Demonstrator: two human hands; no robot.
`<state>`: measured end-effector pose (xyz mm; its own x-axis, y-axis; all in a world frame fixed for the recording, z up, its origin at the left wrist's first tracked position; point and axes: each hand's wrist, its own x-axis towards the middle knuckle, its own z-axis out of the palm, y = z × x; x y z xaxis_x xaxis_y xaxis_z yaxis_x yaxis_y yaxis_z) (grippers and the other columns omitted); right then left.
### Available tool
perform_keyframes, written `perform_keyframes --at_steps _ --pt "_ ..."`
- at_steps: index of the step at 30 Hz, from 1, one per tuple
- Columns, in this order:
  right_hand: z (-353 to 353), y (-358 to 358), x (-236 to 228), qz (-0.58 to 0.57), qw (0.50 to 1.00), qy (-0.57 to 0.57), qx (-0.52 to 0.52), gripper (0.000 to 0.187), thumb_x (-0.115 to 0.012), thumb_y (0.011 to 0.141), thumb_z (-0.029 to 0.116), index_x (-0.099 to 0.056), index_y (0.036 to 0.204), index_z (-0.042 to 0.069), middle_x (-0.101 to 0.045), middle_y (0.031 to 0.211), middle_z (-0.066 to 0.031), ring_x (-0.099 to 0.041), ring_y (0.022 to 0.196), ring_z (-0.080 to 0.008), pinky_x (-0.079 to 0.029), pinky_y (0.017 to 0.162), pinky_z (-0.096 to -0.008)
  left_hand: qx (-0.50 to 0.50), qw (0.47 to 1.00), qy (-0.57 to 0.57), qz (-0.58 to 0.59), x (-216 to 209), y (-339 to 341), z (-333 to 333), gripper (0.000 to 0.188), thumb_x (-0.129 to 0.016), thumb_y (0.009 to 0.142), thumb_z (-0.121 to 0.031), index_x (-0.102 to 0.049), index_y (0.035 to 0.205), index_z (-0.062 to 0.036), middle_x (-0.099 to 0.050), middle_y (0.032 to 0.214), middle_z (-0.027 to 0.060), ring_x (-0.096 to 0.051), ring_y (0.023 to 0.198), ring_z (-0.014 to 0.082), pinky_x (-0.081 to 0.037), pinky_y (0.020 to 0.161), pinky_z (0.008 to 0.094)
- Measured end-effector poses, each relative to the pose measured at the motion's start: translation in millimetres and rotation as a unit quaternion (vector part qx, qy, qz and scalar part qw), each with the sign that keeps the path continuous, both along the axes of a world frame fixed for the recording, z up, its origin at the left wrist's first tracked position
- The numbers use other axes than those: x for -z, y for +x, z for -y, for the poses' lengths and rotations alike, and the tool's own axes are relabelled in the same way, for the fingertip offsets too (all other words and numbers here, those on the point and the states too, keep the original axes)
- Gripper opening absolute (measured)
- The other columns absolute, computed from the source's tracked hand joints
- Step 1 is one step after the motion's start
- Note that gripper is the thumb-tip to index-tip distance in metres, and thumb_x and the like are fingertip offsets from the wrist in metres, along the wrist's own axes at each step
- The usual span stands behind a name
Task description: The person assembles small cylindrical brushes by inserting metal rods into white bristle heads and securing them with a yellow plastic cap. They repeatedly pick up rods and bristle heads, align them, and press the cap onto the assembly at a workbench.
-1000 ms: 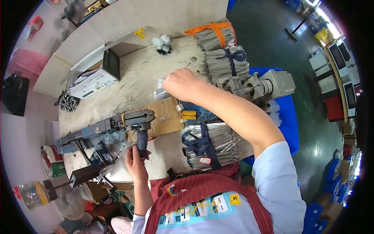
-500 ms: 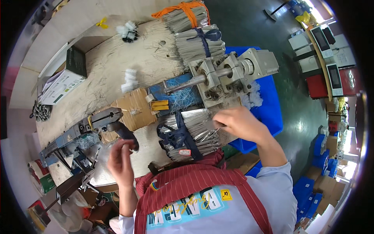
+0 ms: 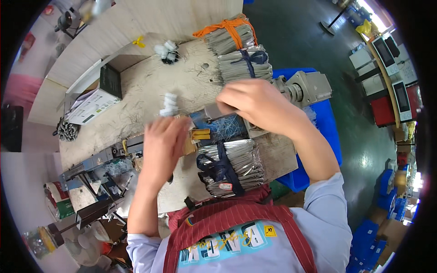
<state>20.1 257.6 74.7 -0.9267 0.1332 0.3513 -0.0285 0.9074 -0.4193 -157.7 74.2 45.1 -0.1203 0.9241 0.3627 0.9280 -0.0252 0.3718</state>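
0.5 s on, right hand [image 3: 259, 102] is up from the tied wire bundle [image 3: 232, 167] (still near the bench [image 3: 282, 159] edge) toward the motor unit [image 3: 314, 86]; left hand [image 3: 165, 142] is below the white coil [image 3: 169, 103]. Fingers look curled, can't tell on what.

A glossy dark green floor [image 3: 359, 136] spread along the right, beneath a bright white strip of light [image 3: 377, 19] at the upper right and beside a long, narrow light-brown wooden table [image 3: 390, 86]. A pale wood-grain panel [image 3: 159, 20] rose behind the worn, light-coloured wooden tabletop [image 3: 191, 79], while a smooth pale lilac wall [image 3: 20, 182] bounded the left side.
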Motion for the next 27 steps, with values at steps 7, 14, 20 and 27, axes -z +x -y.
perform_keyframes --at_steps 7,14,20,27 --pt "-11.5 -39.8 8.6 0.186 0.981 -0.044 -0.041 0.015 -0.065 0.083 0.016 -0.057 0.083 0.003 -0.064 0.082 -0.0124 -0.063 0.078 -0.0312 -0.049 0.067 -0.0425 0.002 0.994 -0.103 -0.029 -9.8 -21.1 12.2 0.010 -0.062 0.087 -0.015 -0.063 0.086 -0.0055 -0.055 0.075 0.0069 -0.052 0.081 0.0267 -0.038 0.076 0.0384" --pt "50.4 -78.0 44.0 0.040 0.992 -0.014 -0.115 0.018 -0.068 0.078 0.016 -0.055 0.081 0.005 -0.062 0.073 -0.0102 -0.062 0.070 -0.0314 -0.050 0.062 -0.0418 -0.037 0.995 -0.085 0.032 -11.8 -24.3 46.9 0.004 -0.063 0.082 -0.006 -0.063 0.085 -0.0025 -0.051 0.073 0.0089 -0.050 0.079 0.0287 -0.038 0.075 0.0381" --pt "45.1 -106.3 42.4 0.159 0.973 -0.108 -0.126 0.016 -0.066 0.082 0.016 -0.057 0.075 0.005 -0.061 0.069 -0.0138 -0.061 0.068 -0.0346 -0.046 0.063 -0.0438 -0.328 0.918 0.088 0.204 60.0 -20.7 119.9 0.008 -0.059 0.090 -0.002 -0.065 0.095 0.0018 -0.062 0.085 0.0123 -0.055 0.075 0.0210 -0.044 0.067 0.0307" --pt "57.9 -125.7 47.6 0.194 0.965 -0.125 -0.127 0.014 -0.066 0.081 0.015 -0.058 0.076 0.004 -0.062 0.071 -0.0145 -0.063 0.070 -0.0334 -0.048 0.063 -0.0438 -0.254 0.824 -0.007 0.506 99.7 19.9 102.2 0.029 -0.066 0.092 -0.023 -0.056 0.103 0.0031 -0.063 0.084 0.0071 -0.055 0.072 0.0137 -0.047 0.067 0.0279"
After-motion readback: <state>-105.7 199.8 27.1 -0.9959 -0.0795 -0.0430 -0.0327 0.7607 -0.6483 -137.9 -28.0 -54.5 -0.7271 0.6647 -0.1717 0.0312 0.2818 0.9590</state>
